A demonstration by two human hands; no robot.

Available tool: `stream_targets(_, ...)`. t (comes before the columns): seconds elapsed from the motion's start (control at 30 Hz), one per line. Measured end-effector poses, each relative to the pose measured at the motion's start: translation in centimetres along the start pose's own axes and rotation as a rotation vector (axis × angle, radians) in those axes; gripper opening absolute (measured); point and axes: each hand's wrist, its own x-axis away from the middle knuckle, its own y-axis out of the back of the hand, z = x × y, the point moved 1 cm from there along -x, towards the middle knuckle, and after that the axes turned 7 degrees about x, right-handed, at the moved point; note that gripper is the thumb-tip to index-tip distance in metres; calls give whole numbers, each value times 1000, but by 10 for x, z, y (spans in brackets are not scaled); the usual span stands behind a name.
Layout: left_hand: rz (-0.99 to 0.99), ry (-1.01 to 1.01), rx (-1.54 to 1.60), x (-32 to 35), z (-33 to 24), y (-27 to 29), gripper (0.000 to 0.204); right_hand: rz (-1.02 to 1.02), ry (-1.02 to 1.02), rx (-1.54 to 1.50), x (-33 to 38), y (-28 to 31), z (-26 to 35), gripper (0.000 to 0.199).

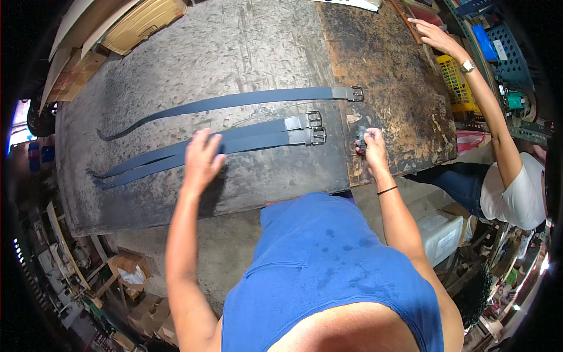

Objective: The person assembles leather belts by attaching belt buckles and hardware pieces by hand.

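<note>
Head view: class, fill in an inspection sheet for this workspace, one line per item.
Surface: worn dark workbench; right part rusty brown.
Job's things: three dark belts lying flat, buckles to the right; two lower ones side by side, the third apart.
Clutter: nothing seen on the bench.
Grips: left hand flat on the lower belts; right hand shut on a small dark object.
Cables: nothing seen.
Surroundings: another person's arm reaching toward a yellow basket; cardboard boxes.

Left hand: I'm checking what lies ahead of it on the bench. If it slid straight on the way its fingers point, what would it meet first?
The left hand lies on the two nearer belts, fingers pointing away from the person. Straight on, it would probably meet the third belt first, across a strip of bare worktop.
</note>
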Motion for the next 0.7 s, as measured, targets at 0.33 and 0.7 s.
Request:
stream_targets(0.33,-47,-120,120,-85,-100,-135,54,-131,-32,-1,-1,62,-23,14)
stream_targets(0.7,-167,-348,234,-220,-148,-134,58,-403,472,783,21,70,-7,16)
